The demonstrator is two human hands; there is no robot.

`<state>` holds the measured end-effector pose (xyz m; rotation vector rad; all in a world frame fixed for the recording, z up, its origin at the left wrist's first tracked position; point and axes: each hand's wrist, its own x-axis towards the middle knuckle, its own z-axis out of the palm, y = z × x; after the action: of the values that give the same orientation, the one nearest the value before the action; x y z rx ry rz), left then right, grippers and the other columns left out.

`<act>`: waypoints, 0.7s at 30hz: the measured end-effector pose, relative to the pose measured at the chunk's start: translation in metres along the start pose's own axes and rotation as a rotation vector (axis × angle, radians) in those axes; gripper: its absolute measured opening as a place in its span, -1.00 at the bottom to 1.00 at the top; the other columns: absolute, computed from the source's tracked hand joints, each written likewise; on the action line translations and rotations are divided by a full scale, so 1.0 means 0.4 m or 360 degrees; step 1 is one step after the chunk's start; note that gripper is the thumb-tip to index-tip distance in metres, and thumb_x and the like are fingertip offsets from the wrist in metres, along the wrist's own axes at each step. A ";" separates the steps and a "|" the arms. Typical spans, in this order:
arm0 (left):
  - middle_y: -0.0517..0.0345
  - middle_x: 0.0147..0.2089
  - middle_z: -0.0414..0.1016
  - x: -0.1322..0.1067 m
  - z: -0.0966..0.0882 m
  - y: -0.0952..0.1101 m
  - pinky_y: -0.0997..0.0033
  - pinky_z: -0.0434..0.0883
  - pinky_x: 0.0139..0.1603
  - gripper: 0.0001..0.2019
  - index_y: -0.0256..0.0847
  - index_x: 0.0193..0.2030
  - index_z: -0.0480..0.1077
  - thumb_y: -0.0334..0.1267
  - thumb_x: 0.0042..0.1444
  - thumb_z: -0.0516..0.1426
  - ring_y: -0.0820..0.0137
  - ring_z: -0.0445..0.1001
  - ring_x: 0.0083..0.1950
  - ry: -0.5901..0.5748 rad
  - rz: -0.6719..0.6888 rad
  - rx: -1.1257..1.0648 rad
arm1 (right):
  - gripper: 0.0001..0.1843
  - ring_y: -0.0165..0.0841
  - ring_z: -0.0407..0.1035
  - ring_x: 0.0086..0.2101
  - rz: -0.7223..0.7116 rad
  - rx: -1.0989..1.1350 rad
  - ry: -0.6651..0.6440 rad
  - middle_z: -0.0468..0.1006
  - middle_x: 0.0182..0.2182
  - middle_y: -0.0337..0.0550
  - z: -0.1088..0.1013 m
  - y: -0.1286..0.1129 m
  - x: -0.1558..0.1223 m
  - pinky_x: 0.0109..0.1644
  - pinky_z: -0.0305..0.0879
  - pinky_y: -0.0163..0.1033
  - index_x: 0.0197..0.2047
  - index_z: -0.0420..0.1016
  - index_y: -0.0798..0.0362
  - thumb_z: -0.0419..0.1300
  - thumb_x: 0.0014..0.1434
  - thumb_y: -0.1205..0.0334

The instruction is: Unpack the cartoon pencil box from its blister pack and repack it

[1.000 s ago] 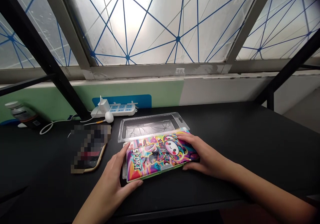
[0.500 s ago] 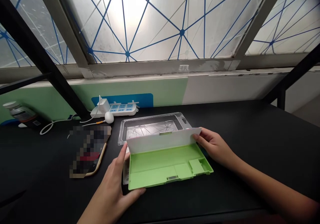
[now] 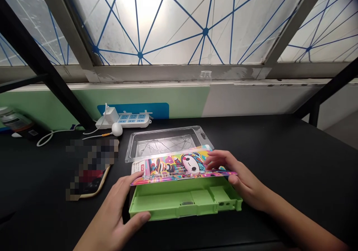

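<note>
A: Where's the pencil case (image 3: 181,202)?
B: Mid table (image 3: 279,150), near edge. Green base flat, lid (image 3: 179,165) hinged on far side, part-open over it.
A: Hands?
B: Left hand (image 3: 123,210) curled round near-left corner, thumb on front wall, fingertip at lid's end. Right hand (image 3: 240,174) spread on lid's right end; thumb hidden.
A: Tips?
B: I'd pin the base w/ left & move lid evenly, so hinge doesn't twist.
A: Count?
B: 1 case, 1 clear shell (image 3: 165,143) just beyond, 1 phone (image 3: 89,165) left, 1 power strip (image 3: 125,119) & 1 bottle (image 3: 13,122) far left.
</note>
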<state>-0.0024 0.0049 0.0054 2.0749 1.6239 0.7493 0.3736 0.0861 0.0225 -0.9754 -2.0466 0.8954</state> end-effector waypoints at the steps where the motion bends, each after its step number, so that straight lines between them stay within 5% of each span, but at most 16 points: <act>1: 0.04 0.38 0.35 0.002 -0.001 0.001 0.09 0.47 0.22 -0.39 0.14 0.43 0.16 0.06 0.28 0.15 0.04 0.41 0.33 -0.0006 0.0008 -0.0015 | -0.24 -0.09 0.53 -0.08 0.0028 0.0028 -0.0076 0.59 -0.06 0.00 -0.004 -0.005 -0.002 0.00 0.50 0.04 0.29 0.26 -0.14 -0.07 0.26 -0.47; 6: 0.11 0.25 0.48 0.020 0.010 0.016 0.17 0.51 0.14 -0.54 0.09 0.28 0.33 0.12 0.31 0.07 0.10 0.51 0.20 0.0058 -0.0056 -0.0063 | -0.10 0.02 0.46 0.06 0.0206 0.0114 -0.0209 0.56 0.04 0.01 -0.039 -0.019 -0.005 0.18 0.38 0.11 0.27 0.33 -0.17 0.10 0.05 -0.57; 10: 0.08 0.24 0.49 0.036 0.036 0.014 0.06 0.46 0.17 -0.51 0.05 0.20 0.40 0.22 0.34 -0.05 0.06 0.47 0.24 0.0211 -0.0120 -0.0021 | -0.01 0.04 0.43 0.10 0.0348 -0.0026 -0.0350 0.50 0.13 -0.05 -0.054 -0.018 0.002 0.19 0.39 0.04 0.21 0.40 -0.19 0.55 -0.28 -0.27; 15: -0.02 0.28 0.46 0.045 0.056 -0.005 -0.05 0.42 0.15 -0.32 0.01 0.21 0.40 0.37 0.31 -0.23 -0.02 0.43 0.26 0.0252 0.0043 0.0029 | -0.47 -0.08 0.48 -0.06 0.0274 -0.0119 -0.0219 0.57 -0.09 -0.09 -0.032 -0.013 0.025 0.02 0.43 -0.08 -0.06 0.56 -0.07 0.46 0.00 -0.18; 21: -0.02 0.28 0.43 0.045 0.073 -0.032 -0.09 0.36 0.26 -0.54 0.01 0.24 0.35 0.16 0.35 -0.01 0.01 0.35 0.31 0.0334 -0.0056 0.0097 | -0.52 -0.14 0.52 -0.19 0.0531 -0.0033 -0.0048 0.62 -0.14 -0.08 0.020 -0.021 0.033 -0.13 0.43 -0.11 0.10 0.35 -0.03 0.20 0.28 -0.16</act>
<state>0.0096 0.0260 -0.0219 2.0619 1.8101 0.9439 0.3577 0.0908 0.0288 -1.3483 -1.9529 1.0654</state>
